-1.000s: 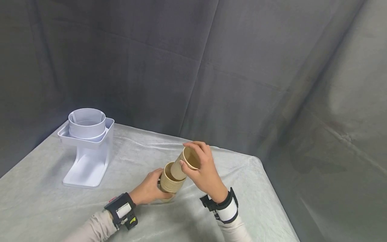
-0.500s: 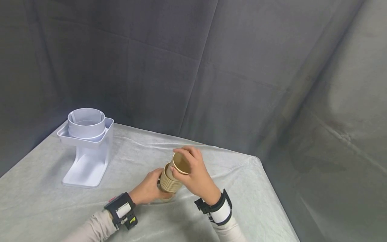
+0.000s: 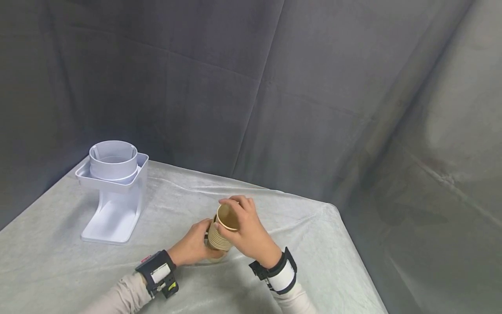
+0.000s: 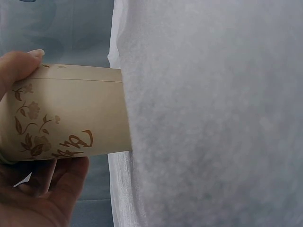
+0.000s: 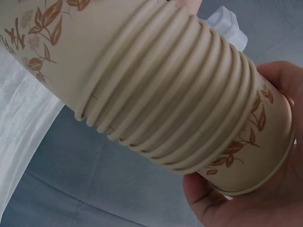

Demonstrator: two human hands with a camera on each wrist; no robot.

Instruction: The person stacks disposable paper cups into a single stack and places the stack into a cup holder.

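Note:
A nested stack of beige paper cups (image 3: pixel 218 241) is gripped low down by my left hand (image 3: pixel 193 245). The lowest cup (image 4: pixel 71 113) carries a brown floral print and stands with its base at the light cloth in the left wrist view. My right hand (image 3: pixel 249 231) holds the topmost cup (image 3: pixel 228 214) near its rim, thumb on one side and fingers on the other. In the right wrist view this cup (image 5: pixel 251 151) is pushed into the stack, with part of its printed wall showing above several stacked rims (image 5: pixel 170 90).
A white stand (image 3: pixel 110 218) with a flat foot is at the left of the table, a round white holder (image 3: pixel 113 168) in its upper tray. Pale cloth (image 3: pixel 176 283) covers the table. Grey curtains (image 3: pixel 196 87) hang behind and at the right.
My right hand has brought the top cup down and left, from tilted at the stack's mouth to lined up and deeper inside it. The left hand has kept its place.

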